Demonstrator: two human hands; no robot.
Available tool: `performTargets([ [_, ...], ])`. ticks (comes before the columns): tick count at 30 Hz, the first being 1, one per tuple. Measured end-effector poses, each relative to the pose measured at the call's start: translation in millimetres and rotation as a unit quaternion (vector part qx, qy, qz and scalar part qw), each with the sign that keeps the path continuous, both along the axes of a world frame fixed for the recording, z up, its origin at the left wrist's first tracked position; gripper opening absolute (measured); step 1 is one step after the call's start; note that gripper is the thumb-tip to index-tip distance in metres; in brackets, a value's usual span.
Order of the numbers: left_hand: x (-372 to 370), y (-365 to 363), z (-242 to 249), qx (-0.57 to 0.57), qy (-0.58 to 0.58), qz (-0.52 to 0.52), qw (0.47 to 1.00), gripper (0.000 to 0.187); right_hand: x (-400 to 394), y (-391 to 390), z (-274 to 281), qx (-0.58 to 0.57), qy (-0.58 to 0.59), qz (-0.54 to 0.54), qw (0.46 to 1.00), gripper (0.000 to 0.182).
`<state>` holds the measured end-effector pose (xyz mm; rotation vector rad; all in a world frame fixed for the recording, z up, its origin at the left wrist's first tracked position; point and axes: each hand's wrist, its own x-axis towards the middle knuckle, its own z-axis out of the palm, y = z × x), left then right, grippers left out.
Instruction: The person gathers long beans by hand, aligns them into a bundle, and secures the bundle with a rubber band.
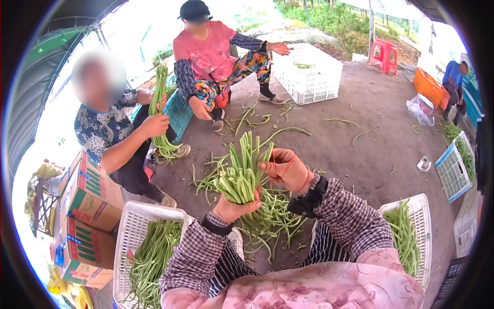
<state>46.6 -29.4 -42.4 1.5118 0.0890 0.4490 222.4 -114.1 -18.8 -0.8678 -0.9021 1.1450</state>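
My left hand (pixel 236 207) is wrapped round the lower part of a bunch of long green beans (pixel 243 172), held upright in front of me with uneven tips. My right hand (pixel 288 171) is closed in a pinch beside the upper right of the bunch. A thin red band (pixel 289 164), perhaps a rubber band, runs over its fingers; its full course is hidden. Below both hands, a loose heap of long green beans (pixel 272 219) lies on the ground between my feet.
White crates of beans stand at my left (pixel 126 242) and right (pixel 424 232). Opposite, one person (pixel 110 129) grips a bean bundle (pixel 160 103); another (pixel 211 56) sits by a white crate (pixel 309 77). Cartons (pixel 95 195) are stacked left. A red stool (pixel 383 55) stands behind.
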Motion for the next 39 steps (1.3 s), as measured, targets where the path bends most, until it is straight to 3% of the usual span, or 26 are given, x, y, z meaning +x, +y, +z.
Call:
performTargets([
  [4,-3,0,1,-0.011,0.03,-0.022,0.999,0.013,-1,-3,2,-0.013,0.106,0.016,0.994,0.014],
  [8,-1,-5,-4,-0.027,0.019,-0.076,0.997,0.016,-10,-6,16,-0.015,0.124,-0.022,0.992,0.011],
  [15,-7,-5,-3,-0.04,0.023,-0.063,0.997,0.014,-4,-3,8,0.013,0.11,0.006,0.994,0.02],
  [17,-9,-5,2,-0.018,0.021,-0.062,0.998,0.014,5,-5,8,0.042,0.103,0.062,0.992,0.035],
  [18,-9,-5,1,-0.022,0.016,-0.061,0.998,0.015,14,-7,11,0.048,0.068,0.166,0.983,0.049],
  [25,-7,-3,-2,0.013,0.042,-0.145,0.988,0.018,0,-2,-4,0.042,0.132,0.28,0.95,0.044],
  [29,-2,-4,5,-0.014,0.02,-0.159,0.987,0.016,-6,-4,-4,-0.005,0.115,0.169,0.979,0.029],
  [33,-3,-9,15,-0.019,0.031,-0.069,0.997,0.021,-9,-11,14,-0.061,0.094,0.112,0.987,0.02],
  [35,-5,-9,11,-0.088,0.077,0.004,0.993,0.02,-6,-11,15,-0.056,0.019,0.08,0.995,0.018],
  [37,-4,-1,4,-0.079,0.051,-0.009,0.996,0.018,-7,-13,20,-0.041,0.025,0.087,0.995,0.017],
  [39,0,1,-2,-0.189,-0.011,0.005,0.982,0.018,-9,-15,30,-0.042,-0.025,0.059,0.997,0.016],
])
